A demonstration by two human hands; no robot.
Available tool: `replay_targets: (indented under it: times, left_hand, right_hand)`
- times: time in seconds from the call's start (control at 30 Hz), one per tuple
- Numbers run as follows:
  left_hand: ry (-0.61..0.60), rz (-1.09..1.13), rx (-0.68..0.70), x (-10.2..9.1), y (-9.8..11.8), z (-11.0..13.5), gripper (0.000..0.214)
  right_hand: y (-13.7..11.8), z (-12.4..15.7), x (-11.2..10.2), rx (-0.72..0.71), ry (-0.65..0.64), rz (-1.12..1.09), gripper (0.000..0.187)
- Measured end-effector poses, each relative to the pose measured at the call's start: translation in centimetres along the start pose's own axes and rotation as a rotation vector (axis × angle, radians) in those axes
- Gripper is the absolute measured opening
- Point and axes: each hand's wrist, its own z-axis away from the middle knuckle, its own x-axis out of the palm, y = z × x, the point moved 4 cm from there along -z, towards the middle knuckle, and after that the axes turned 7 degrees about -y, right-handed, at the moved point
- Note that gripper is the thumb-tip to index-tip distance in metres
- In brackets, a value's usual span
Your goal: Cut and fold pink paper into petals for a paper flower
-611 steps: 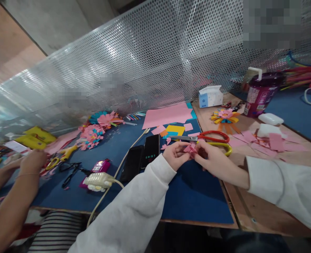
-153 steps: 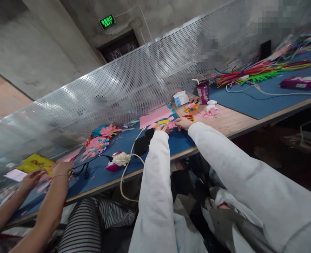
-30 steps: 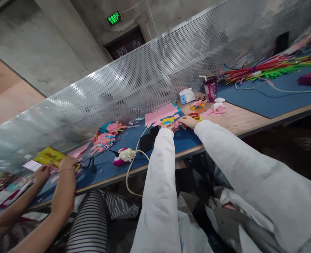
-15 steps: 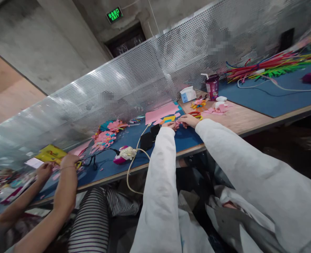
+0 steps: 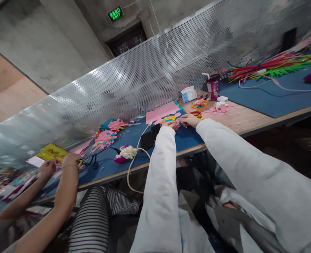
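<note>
Close together above the blue table top (image 5: 189, 138), my two hands meet over a small piece of pink paper (image 5: 177, 122). My left hand (image 5: 170, 124) is closed on the paper, its fingers partly hidden. From the other side my right hand (image 5: 189, 120) pinches at the same piece with thumb and fingertips. Just behind lie a large pink sheet (image 5: 160, 111) and a yellow piece of paper (image 5: 169, 118). Scissors with red and yellow handles (image 5: 196, 114) rest beyond my right hand.
A purple cup with a straw (image 5: 213, 88), a tissue pack (image 5: 189, 94) and pink scraps (image 5: 218, 110) stand or lie right. Left are black phones (image 5: 146, 141), a cabled power strip (image 5: 125, 154) and paper flowers (image 5: 105, 138). A co-worker's hands (image 5: 48, 168) work farther left.
My hands stay in nearly the same place, with only slight finger movement at the pink paper. The co-worker's left hand has shifted slightly to the right.
</note>
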Motion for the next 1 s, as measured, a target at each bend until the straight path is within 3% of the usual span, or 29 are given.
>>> replay_targets:
  times: [0.17,0.37,0.67,0.83,1.0]
  left_hand:
    - [0.001,0.044,-0.021,0.02,-0.07,-0.16,0.006]
    - [-0.006,-0.014,0.055,-0.38,-0.07,-0.40,0.003]
    - [0.119,-0.083,0.044,-0.55,-0.38,-1.03,0.007]
    - [0.100,-0.039,0.034,-0.25,-0.27,-0.84,0.004]
    - [0.037,-0.006,0.018,0.16,0.07,-0.13,0.007]
  right_hand:
    - [-0.06,0.11,0.04,0.010,0.024,0.016,0.021]
    - [-0.25,0.20,0.04,-0.014,0.037,0.044,0.020]
    - [0.03,-0.03,-0.08,-0.012,0.005,-0.003,0.019]
    - [0.02,0.05,-0.11,0.029,0.053,-0.042,0.006]
    - [0.10,-0.14,-0.08,-0.018,0.065,0.079,0.010]
